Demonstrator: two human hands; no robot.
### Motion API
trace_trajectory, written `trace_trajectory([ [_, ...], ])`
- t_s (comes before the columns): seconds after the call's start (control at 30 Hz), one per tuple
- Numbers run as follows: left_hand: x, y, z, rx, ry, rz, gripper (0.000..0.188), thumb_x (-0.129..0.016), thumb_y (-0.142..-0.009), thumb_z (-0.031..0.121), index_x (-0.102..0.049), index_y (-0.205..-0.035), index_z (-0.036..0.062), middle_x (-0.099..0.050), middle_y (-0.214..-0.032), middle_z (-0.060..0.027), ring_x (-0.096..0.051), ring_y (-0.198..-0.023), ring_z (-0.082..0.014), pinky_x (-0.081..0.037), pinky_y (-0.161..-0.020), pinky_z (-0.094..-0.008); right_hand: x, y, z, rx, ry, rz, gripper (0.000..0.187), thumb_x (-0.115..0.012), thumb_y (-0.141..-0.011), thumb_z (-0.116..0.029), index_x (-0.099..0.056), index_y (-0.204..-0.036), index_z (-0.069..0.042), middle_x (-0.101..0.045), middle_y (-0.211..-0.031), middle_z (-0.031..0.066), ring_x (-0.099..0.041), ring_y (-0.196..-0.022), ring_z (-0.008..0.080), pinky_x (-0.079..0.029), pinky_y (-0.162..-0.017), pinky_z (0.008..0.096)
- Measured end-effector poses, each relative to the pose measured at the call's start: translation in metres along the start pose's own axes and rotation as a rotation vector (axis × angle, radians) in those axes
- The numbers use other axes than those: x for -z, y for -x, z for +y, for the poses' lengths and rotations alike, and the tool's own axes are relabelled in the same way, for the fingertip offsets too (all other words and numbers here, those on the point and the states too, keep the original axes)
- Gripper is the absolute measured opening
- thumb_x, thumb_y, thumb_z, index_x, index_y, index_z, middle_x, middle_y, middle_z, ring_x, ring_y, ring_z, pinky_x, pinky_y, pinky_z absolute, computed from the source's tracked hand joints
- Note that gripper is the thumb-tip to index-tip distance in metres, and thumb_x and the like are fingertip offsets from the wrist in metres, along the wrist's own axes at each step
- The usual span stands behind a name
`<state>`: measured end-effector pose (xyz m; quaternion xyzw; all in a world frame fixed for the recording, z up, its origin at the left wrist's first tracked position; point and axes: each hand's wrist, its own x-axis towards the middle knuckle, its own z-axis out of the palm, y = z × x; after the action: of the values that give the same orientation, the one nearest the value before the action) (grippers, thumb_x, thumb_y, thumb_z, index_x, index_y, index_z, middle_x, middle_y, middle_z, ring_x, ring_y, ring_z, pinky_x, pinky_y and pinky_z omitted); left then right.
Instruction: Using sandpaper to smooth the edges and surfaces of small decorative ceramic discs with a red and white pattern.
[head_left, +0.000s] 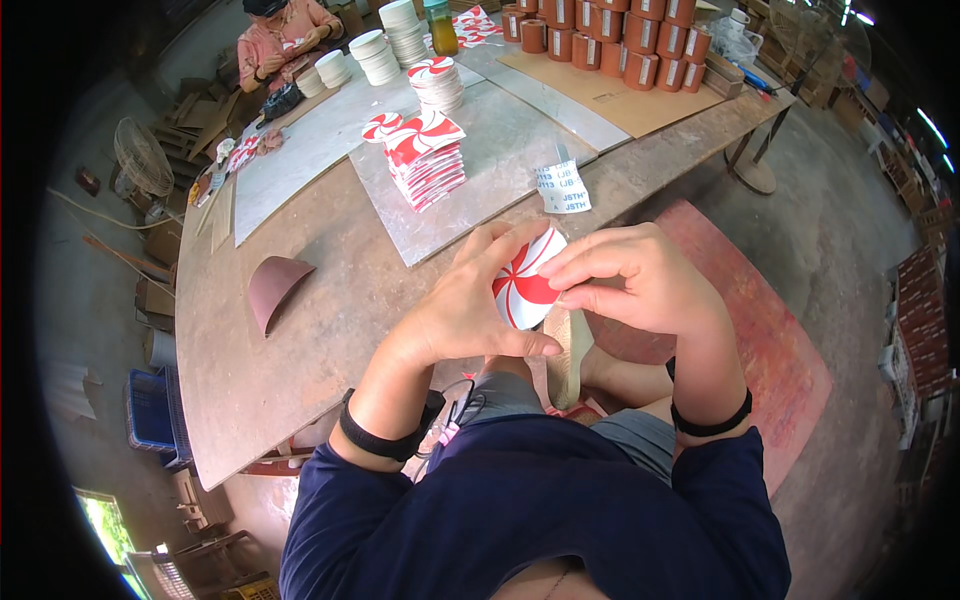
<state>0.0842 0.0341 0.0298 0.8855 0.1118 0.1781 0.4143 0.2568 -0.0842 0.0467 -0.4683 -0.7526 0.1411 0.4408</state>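
A: Red and white, a swirl like a peppermint: that's the round disc (524, 283) I have in both hands, held up in front of my chest, above my lap and just off the near edge of the surface (300, 330).

B: How are the fingers set?

A: My left hand (470, 305) cups the disc from the left and below, thumb stretched along its lower rim, fingers closed on it. My right hand (640, 280) is curled over the right edge, fingertips pinching at the rim. Both grip the same disc.

B: Anything under it?

A: A tan, woven-looking piece (568, 355) stands on edge just below the disc, by my left thumb. I can't tell whether it touches the disc.

B: And on the surface?

A: A leaning stack of the same red-and-white pieces (428, 160) sits on a grey slab (500, 150) ahead of me. A white printed slip (563, 187) stands by it on the slab's near right edge. A brown curved sheet (272, 285) lies well to the left. Farther back stand piles of white discs (392, 40) and rows of brown rolls (620, 35) on cardboard. Another person (285, 40) works at the far left corner.
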Motion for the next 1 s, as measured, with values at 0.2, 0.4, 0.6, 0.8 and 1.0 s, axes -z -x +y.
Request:
trace_trajectory([
  [0.2, 0.0, -0.001, 0.0, 0.024, -0.047, -0.037, 0.103, -0.086, -0.044, 0.034, -0.038, -0.131, 0.0087, -0.04, -0.125, -0.0151, -0.043, -0.114, -0.0299, -0.038, -0.093, -0.0374, 0.001, 0.004, 0.005, -0.07, -0.058, -0.022, 0.02, -0.068, -0.068, 0.0, -0.067, -0.089, -0.003, -0.066, -0.088, 0.011, -0.064, -0.079, 0.0218, -0.051, -0.071, 0.0302],
  [0.4, 0.0, -0.002, -0.004, 0.052, -0.006, -0.052, 0.103, -0.086, -0.044, 0.035, -0.038, -0.131, 0.0078, -0.04, -0.124, -0.0153, -0.044, -0.114, -0.0295, -0.038, -0.093, -0.0371, -0.003, 0.001, -0.002, -0.074, -0.073, 0.024, 0.015, -0.068, -0.069, 0.0, -0.066, -0.084, -0.001, -0.066, -0.089, 0.0115, -0.064, -0.082, 0.0215, -0.051, -0.072, 0.0304],
  [0.6, -0.002, -0.002, -0.005, 0.017, -0.028, 0.008, 0.099, -0.085, -0.043, 0.028, -0.039, -0.13, 0.0105, -0.042, -0.118, -0.0153, -0.044, -0.111, -0.0316, -0.039, -0.092, -0.0366, -0.003, 0.002, 0.008, -0.053, -0.054, 0.008, 0.016, -0.067, -0.069, 0.0, -0.066, -0.085, 0.0, -0.066, -0.09, 0.012, -0.064, -0.083, 0.0217, -0.051, -0.073, 0.0303],
  [0.8, 0.001, -0.001, -0.005, 0.028, -0.027, -0.006, 0.101, -0.086, -0.045, 0.03, -0.038, -0.131, 0.0068, -0.041, -0.124, -0.0137, -0.044, -0.114, -0.0281, -0.038, -0.093, -0.0362, -0.004, 0.002, 0.008, -0.067, -0.134, 0.034, 0.017, -0.066, -0.07, 0.002, -0.065, -0.086, 0.0, -0.066, -0.09, 0.012, -0.064, -0.084, 0.0217, -0.051, -0.073, 0.03],
  [1.0, -0.001, -0.001, -0.003, 0.005, 0.054, -0.007, 0.098, -0.084, -0.044, 0.029, -0.04, -0.129, 0.0093, -0.043, -0.117, -0.015, -0.045, -0.11, -0.0314, -0.039, -0.092, -0.0362, -0.005, 0.0, 0.002, -0.024, -0.043, 0.01, 0.017, -0.067, -0.069, 0.001, -0.065, -0.086, 0.0, -0.066, -0.09, 0.0122, -0.064, -0.083, 0.0219, -0.051, -0.072, 0.0297],
])
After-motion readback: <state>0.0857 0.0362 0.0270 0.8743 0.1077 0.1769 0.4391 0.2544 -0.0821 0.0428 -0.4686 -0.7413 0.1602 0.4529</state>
